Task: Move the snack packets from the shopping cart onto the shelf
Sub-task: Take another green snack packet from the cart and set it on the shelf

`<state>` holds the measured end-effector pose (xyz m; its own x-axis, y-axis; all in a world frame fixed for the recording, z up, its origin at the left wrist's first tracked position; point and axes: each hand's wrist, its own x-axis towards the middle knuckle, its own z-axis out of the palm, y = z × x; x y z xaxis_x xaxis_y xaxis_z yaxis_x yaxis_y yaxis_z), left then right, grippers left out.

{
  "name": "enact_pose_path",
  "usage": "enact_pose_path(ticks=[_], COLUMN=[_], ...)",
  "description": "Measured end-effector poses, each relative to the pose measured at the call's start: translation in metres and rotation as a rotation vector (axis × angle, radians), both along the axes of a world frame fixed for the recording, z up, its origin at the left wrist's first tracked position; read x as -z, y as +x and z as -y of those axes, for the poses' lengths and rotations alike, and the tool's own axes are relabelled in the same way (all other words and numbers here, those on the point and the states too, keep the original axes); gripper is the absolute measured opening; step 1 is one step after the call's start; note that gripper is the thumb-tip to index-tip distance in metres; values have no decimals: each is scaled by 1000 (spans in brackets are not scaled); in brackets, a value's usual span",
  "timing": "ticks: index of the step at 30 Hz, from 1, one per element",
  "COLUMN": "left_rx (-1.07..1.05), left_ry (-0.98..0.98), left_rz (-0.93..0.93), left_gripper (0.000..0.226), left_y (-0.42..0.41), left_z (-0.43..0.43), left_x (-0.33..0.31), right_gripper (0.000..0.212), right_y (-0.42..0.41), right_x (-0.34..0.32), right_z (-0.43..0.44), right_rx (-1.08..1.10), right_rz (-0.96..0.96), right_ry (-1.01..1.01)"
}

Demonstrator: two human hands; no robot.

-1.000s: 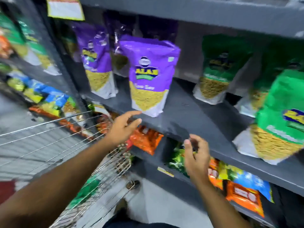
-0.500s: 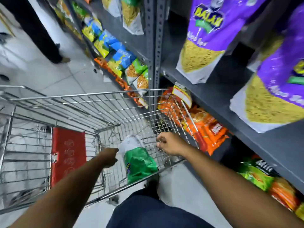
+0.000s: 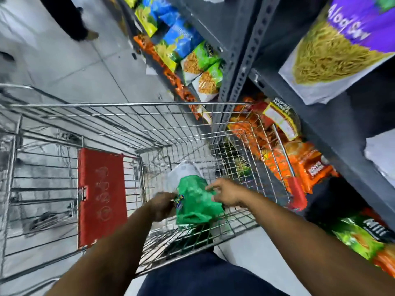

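A green and white snack packet [image 3: 195,205] lies inside the wire shopping cart [image 3: 149,129], near its close end. My left hand [image 3: 162,205] grips the packet's left edge. My right hand [image 3: 226,194] rests on the packet's right side, fingers spread over the green film. The grey shelf [image 3: 346,129] runs along the right of the cart. On it stands a purple packet [image 3: 339,50] of the same kind, and a white packet corner [image 3: 380,154] shows further right.
A red flap [image 3: 100,195] forms the cart's child seat on the left. Orange packets [image 3: 305,165] fill the lower shelf beside the cart, blue and green ones [image 3: 183,45] sit further along. A person's legs [image 3: 70,18] stand on the tiled floor ahead.
My view dropped from the shelf to the cart. Both hands went down into the cart; the left one now grips the green packet and the right has come onto it.
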<state>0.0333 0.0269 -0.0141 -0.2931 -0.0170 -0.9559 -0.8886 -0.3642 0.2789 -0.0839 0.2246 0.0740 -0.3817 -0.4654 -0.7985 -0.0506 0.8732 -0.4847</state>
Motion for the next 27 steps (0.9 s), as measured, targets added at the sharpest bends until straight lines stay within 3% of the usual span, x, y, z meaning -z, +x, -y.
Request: enact_pose_path(ticks=[1,4,5,6,8,11,14,15,17,19,22,24,27], left_rx=[-31,-201,-260,-271,-262,-139,33,80,141,157,198,248,229], left_ry=[4,5,-10,-16,-37,-37,-194,-248,-320,-455,-593,-668,-616], left_rz=[-55,-230,-266,-295,-355,-500,-659,-714,-850,-963,-1114,-1190,-1357], left_gripper=[13,33,26,15,23,28,45,39,23,24,55,65,25], left_y=[-1,-13,-21,-28,-43,-57,-60,-60,-58,-59,-58,-53,-57], left_z=[5,29,31,30,25,9,-7,-14,-31,-49,-95,-127,-176], left_x=[-5,-8,-19,-30,-49,-87,-120,-133,-159,-182,-230,-263,-292], right_gripper=[37,26,23,22,23,30,37,38,24,16,3,15,27], right_y=[-6,-23,-26,-28,-30,-26,-18,-14,-3,10,35,53,82], right_x=[-4,-26,-36,-45,-60,-77,-95,-105,-125,-149,-183,-205,-242], right_z=[0,1,0,0,-4,-17,-35,-44,-64,-83,-121,-143,-190], right_rx=[95,369,469,570,724,761,617,620,745,848,992,1110,1256], right_rz=[25,109,153,219,338,371,59,-54,-194,-323,-508,-617,-823], right_ry=[-43,-157,-212,-266,-378,-512,-575,-594,-678,-776,-895,-995,-1126])
